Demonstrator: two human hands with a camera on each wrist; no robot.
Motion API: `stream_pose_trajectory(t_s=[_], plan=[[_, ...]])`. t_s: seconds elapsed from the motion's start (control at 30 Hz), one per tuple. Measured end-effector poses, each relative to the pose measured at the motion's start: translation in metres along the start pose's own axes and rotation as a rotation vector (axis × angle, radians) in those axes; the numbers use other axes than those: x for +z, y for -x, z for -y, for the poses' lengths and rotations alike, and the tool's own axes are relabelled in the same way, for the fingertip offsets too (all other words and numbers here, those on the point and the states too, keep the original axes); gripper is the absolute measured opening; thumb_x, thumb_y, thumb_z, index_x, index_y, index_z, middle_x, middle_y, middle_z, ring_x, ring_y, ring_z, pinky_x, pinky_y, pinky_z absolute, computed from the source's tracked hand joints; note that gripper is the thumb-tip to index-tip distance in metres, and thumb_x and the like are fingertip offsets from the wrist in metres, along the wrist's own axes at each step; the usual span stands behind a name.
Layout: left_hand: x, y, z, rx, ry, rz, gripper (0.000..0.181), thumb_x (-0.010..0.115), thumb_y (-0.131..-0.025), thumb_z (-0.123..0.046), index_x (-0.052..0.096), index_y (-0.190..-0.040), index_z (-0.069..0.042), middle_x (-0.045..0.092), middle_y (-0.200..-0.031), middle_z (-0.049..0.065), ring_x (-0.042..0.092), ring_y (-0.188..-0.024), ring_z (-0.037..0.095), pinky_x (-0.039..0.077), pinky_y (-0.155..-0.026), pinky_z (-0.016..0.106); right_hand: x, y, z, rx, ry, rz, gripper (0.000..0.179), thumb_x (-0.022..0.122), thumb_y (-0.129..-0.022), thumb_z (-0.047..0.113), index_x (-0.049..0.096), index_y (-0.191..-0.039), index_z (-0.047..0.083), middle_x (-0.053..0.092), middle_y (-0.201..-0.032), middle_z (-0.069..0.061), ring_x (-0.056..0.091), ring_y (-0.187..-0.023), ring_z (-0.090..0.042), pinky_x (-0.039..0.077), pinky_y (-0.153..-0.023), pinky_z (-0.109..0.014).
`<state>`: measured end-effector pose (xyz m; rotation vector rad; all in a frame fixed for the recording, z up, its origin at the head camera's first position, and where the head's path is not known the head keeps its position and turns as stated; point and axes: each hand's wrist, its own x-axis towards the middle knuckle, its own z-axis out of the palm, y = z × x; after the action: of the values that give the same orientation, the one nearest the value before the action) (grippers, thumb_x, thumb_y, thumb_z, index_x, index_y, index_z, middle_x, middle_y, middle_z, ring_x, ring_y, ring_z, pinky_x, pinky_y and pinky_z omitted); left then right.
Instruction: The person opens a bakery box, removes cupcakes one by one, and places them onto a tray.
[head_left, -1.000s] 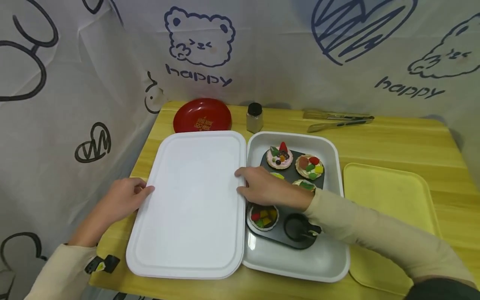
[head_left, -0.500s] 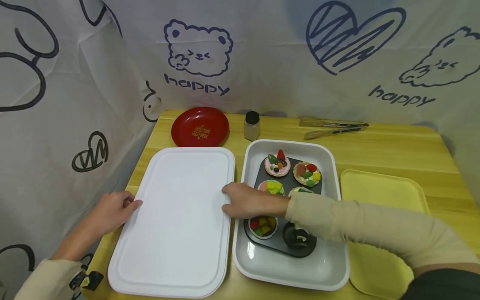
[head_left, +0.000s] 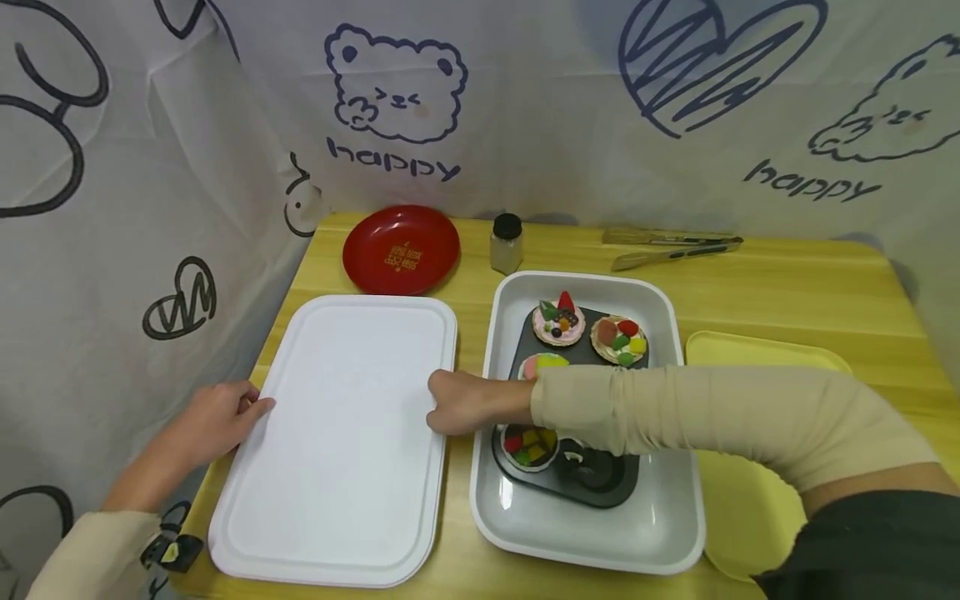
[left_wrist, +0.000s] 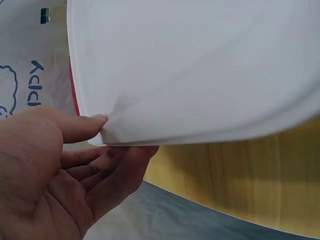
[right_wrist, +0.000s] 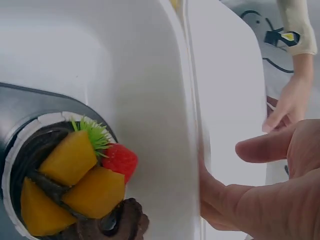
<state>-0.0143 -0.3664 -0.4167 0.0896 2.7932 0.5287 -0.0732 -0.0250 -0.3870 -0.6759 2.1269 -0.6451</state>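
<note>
A flat white lid lies on the left part of the table. My left hand pinches its left edge, thumb on top and fingers below, as the left wrist view shows. At the lid's right edge my right hand grips it, thumb above the surface and the other fingers at the edge, partly hidden. Under my right forearm stands a deep white tray. Inside is a dark muffin pan with several toy-like tarts, among them a fruit-topped one and a strawberry-topped one.
Behind the lid is a red plate with gold characters. A black-capped jar and metal tongs lie along the back. At the right a yellow tray sits partly under my sleeve. A printed white cloth hangs behind.
The lid has moved left and toward me with both hands on it, opening a gap beside the white tray. More of the red plate shows. The tarts have stayed in the pan.
</note>
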Motion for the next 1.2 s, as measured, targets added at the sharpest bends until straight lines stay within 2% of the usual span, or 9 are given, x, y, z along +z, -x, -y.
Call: stream_pose_trajectory(t_s=[0.2, 0.4, 0.53, 0.67, 0.8, 0.9, 1.1, 1.2], plan=[[0.004, -0.004, 0.007, -0.013, -0.002, 0.028, 0.033, 0.058, -0.1, -0.018, 0.062, -0.099, 0.015, 0.06, -0.071, 0.005, 0.054, -0.059, 0.016, 0.047, -0.051, 0.032, 0.008, -0.009, -0.001, 0.013, 0.058, 0.037, 0.003, 0.056, -0.089, 0.002, 0.054, -0.091, 0.0, 0.047, -0.075, -0.004, 0.044, -0.064, -0.017, 0.037, -0.052, -0.023], [0.008, -0.009, 0.012, 0.002, -0.027, 0.051, 0.029, 0.059, -0.099, -0.015, 0.063, -0.092, 0.012, 0.061, -0.071, 0.007, 0.056, -0.061, 0.018, 0.05, -0.053, 0.035, 0.011, -0.012, -0.001, 0.021, 0.04, 0.063, 0.006, 0.055, -0.09, 0.001, 0.053, -0.096, 0.0, 0.048, -0.08, -0.006, 0.044, -0.068, -0.018, 0.038, -0.056, -0.024], [0.012, -0.01, 0.013, -0.006, -0.033, 0.062, 0.026, 0.058, -0.099, -0.014, 0.061, -0.088, 0.009, 0.057, -0.067, 0.005, 0.053, -0.058, 0.018, 0.047, -0.051, 0.034, 0.01, -0.015, 0.0, 0.031, 0.042, 0.067, 0.016, 0.055, -0.091, 0.004, 0.054, -0.106, -0.002, 0.052, -0.09, -0.008, 0.047, -0.077, -0.019, 0.042, -0.064, -0.025], [0.016, -0.011, 0.011, 0.005, -0.08, 0.042, 0.024, 0.055, -0.099, -0.01, 0.057, -0.08, 0.005, 0.054, -0.065, 0.008, 0.051, -0.057, 0.022, 0.045, -0.05, 0.037, 0.011, -0.018, 0.002, 0.045, 0.038, 0.065, 0.024, 0.055, -0.091, 0.007, 0.054, -0.113, -0.003, 0.055, -0.1, -0.009, 0.049, -0.087, -0.02, 0.044, -0.074, -0.026], [0.019, -0.011, 0.007, 0.022, -0.144, 0.014, 0.025, 0.05, -0.099, -0.007, 0.055, -0.077, 0.004, 0.053, -0.064, 0.011, 0.051, -0.057, 0.025, 0.044, -0.049, 0.041, 0.013, -0.019, 0.002, 0.045, -0.02, 0.067, 0.022, 0.056, -0.089, 0.007, 0.052, -0.109, -0.002, 0.053, -0.101, -0.009, 0.048, -0.088, -0.02, 0.043, -0.074, -0.026], [0.02, -0.012, 0.005, 0.001, -0.176, 0.003, 0.026, 0.047, -0.099, -0.006, 0.055, -0.077, 0.004, 0.054, -0.065, 0.014, 0.052, -0.057, 0.027, 0.044, -0.048, 0.043, 0.014, -0.02, 0.003, 0.043, -0.082, 0.072, 0.02, 0.056, -0.087, 0.006, 0.051, -0.104, -0.001, 0.051, -0.096, -0.009, 0.047, -0.083, -0.02, 0.042, -0.069, -0.026], [0.019, -0.013, 0.002, -0.065, -0.196, 0.052, 0.025, 0.046, -0.098, -0.006, 0.056, -0.08, 0.008, 0.053, -0.066, 0.017, 0.051, -0.057, 0.028, 0.045, -0.048, 0.045, 0.013, -0.022, 0.004, 0.069, -0.206, 0.103, 0.018, 0.058, -0.086, 0.006, 0.051, -0.101, -0.001, 0.051, -0.084, -0.008, 0.047, -0.068, -0.018, 0.041, -0.061, -0.025], [0.019, -0.014, 0.002, -0.087, -0.196, 0.072, 0.024, 0.046, -0.098, -0.006, 0.056, -0.083, 0.01, 0.055, -0.069, 0.019, 0.053, -0.059, 0.03, 0.046, -0.05, 0.047, 0.011, -0.024, 0.006, 0.079, -0.234, 0.122, 0.018, 0.06, -0.087, 0.009, 0.051, -0.1, 0.0, 0.053, -0.083, -0.008, 0.051, -0.067, -0.019, 0.045, -0.065, -0.024]])
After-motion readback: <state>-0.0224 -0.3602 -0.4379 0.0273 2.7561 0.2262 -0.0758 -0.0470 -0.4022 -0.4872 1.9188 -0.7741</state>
